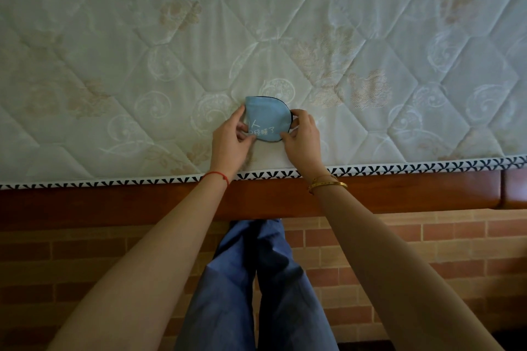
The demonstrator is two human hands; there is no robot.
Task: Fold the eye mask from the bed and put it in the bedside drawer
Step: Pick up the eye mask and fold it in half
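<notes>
Blue eye mask point(266, 120), folded, lies on the mattress point(114, 37) pinched between left hand point(229, 137) at nine o'clock and right hand point(301, 137) at three.

Both bare arms reach forward and converge, forearms angled inward from the lower corners. The left hand point(229, 134) has its fingers curled in a pinch, thumb toward the right, a red string around its wrist. The right hand point(302, 137) mirrors it, fingers bent and closed in a pinch, gold bangles on its wrist
</notes>
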